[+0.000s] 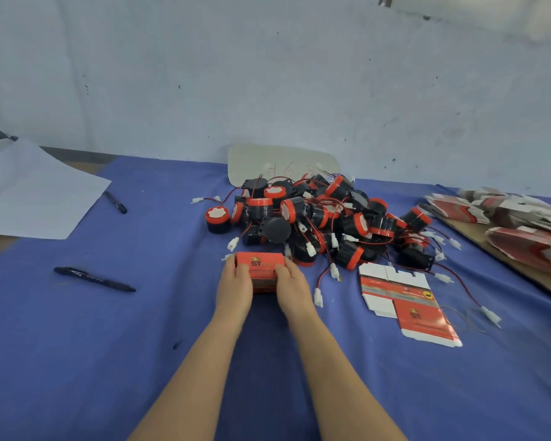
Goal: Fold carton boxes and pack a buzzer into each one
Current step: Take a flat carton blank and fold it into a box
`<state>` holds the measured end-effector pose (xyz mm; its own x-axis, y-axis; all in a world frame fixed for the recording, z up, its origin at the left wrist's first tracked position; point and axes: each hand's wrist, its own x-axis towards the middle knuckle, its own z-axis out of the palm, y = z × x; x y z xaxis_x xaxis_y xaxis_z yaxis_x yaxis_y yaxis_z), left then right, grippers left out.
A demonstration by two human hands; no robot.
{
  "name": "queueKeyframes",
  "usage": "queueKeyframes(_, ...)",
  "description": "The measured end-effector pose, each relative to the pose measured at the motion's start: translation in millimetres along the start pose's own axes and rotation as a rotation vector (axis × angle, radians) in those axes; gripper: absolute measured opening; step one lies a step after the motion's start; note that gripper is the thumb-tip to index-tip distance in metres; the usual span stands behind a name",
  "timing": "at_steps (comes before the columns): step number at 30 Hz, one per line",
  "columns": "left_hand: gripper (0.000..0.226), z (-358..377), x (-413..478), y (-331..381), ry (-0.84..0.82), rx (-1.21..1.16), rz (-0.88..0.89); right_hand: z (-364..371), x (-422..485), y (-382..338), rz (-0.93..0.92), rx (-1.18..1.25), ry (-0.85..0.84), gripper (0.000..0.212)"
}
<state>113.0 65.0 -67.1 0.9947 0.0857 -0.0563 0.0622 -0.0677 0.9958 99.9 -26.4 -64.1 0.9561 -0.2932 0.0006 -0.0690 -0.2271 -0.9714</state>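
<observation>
Carton box (261,268), red, already folded into shape, sitting on the blue cloth (140,361) just in front of the buzzer pile (325,218), printed face upward. Clasped at both ends: left hand (236,288) curled round the left end, right hand (295,289) round the right, fingers hooked over the far edge. Probably held so to square the walls and press the end flaps home, with the table beneath as a backstop. Looks closed along the top; no telling from here about a buzzer inside. White connector (228,257) just beside the left fingertips, either from the pile or trailing out of the box; cannot tell which. Buzzers heaped loose within easy reach, black bodies with red rims, thin leads and white plugs tangled among them, likely to allow a grab without a stretch. Flat carton blank (407,300) to the right of the box, apart from it, unfolded, seemingly set out as next in line. Stack of flat cartons (506,224) farther right on a brown board (477,240), kept as stock away from the working spot. Black pen (93,279), second pen (116,202) and white paper sheet (35,198) off to the left, well apart from the work. Judged stage: finishing one box, many buzzers not yet packed. Care needed with trailing leads: easy to trap under a flap or to drag a neighbour from the heap.
</observation>
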Motion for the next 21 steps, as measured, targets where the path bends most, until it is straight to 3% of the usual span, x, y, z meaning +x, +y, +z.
queueKeyframes(2,0.026,-4.6,-3.9,-2.5,-0.052,-0.032,0.09,-2.6,-3.5,4.2,-0.036,0.028,-0.028,0.041)
queueKeyframes(5,0.058,-12.2,-1.0,-8.1,-0.156,0.058,0.19,-13.5,-3.7,11.0,-0.101,-0.028,-0.145,0.058)
queueKeyframes(7,0.066,-16.9,4.0,-7.7,-0.179,-0.006,0.172,-22.8,-0.5,9.9,-0.122,-0.117,-0.188,0.059)
queueKeyframes(11,0.066,-18.7,4.8,-0.1,-0.133,-0.284,0.117,-31.0,8.1,-0.1,-0.221,-0.316,-0.183,0.036)
queueKeyframes(14,0.067,-12.6,2.1,2.1,-0.136,-0.27,0.137,-19.7,5.9,0.6,-0.251,-0.293,-0.183,0.013)
queueKeyframes(18,0.041,-10.8,4.4,0.4,-0.197,-0.316,0.072,-11.6,1.1,3.2,-0.241,-0.174,-0.153,0.073)
queueKeyframes(21,0.027,-11.2,5.5,-3.9,-0.234,-0.239,0.125,-13.3,-3.0,0.1,-0.258,-0.169,-0.097,0.086)
